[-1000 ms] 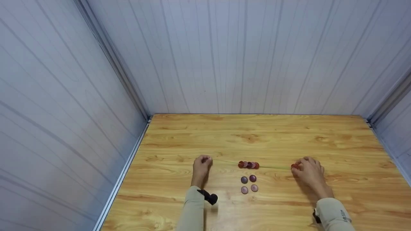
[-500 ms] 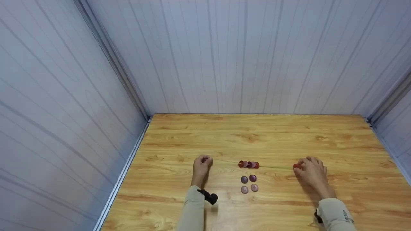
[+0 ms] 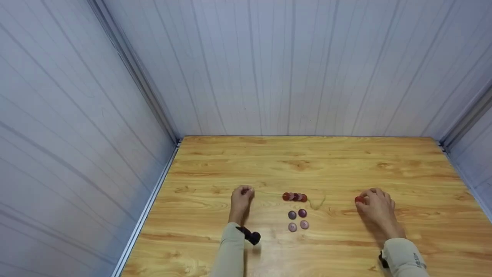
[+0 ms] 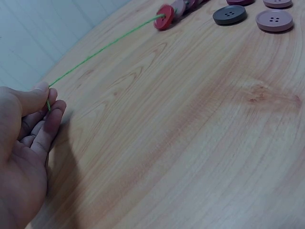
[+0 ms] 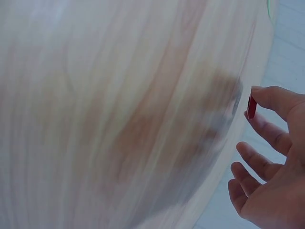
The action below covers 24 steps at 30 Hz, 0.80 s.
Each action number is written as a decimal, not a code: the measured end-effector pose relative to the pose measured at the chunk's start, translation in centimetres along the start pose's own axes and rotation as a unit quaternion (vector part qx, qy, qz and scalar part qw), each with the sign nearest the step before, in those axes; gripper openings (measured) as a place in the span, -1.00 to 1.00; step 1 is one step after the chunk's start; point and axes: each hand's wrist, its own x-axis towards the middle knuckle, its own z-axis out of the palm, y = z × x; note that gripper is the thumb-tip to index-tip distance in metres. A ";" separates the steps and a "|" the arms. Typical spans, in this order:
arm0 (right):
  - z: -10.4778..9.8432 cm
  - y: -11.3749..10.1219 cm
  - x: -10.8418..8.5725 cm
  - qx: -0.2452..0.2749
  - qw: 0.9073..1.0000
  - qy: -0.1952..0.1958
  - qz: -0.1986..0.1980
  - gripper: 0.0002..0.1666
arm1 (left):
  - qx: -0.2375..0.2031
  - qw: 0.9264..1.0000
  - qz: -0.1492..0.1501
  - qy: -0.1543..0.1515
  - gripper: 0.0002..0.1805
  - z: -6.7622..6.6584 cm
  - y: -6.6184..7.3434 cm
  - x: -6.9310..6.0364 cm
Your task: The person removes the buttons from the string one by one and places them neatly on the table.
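Note:
My left hand [image 3: 240,202] pinches one end of a thin green string [image 4: 102,49] between thumb and forefinger. From there the string runs into a row of several threaded buttons [image 3: 295,197], overlapping on the table, with a red button [image 4: 165,17] at the left end. Past the row, the string's other end lies loose and bent on the wood. Well to the right, my right hand [image 3: 378,209] holds a separate red button [image 5: 251,106] by its edge between thumb and forefinger, the other fingers loosely spread. No string shows at this button.
Below the row, several loose buttons lie flat, among them a dark grey button [image 4: 229,15], a pink button [image 4: 274,21] and a maroon button [image 3: 302,212]. The wood-grain table [image 3: 230,161] is bounded by pale panel walls [image 3: 269,69] at the back and sides.
The red button in my right hand has come off the string and moved slightly right. The string's right part went from taut to slack. The row shifted slightly left; my left hand stayed put.

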 end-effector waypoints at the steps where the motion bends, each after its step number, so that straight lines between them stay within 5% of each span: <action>1: 0.0 0.0 0.0 0.000 1.000 0.000 0.001 -0.64 | 0.002 1.000 -0.001 0.001 -0.88 0.0 0.0 0.0; 11: 0.3 0.1 -0.1 0.000 1.000 -0.001 0.005 -0.67 | 0.003 1.000 0.006 0.000 -0.87 0.0 0.1 -0.1; 24: 1.4 -2.4 -0.3 0.008 1.000 -0.007 -0.024 -0.66 | 0.000 1.000 -0.005 -0.004 -0.87 0.0 0.3 -0.2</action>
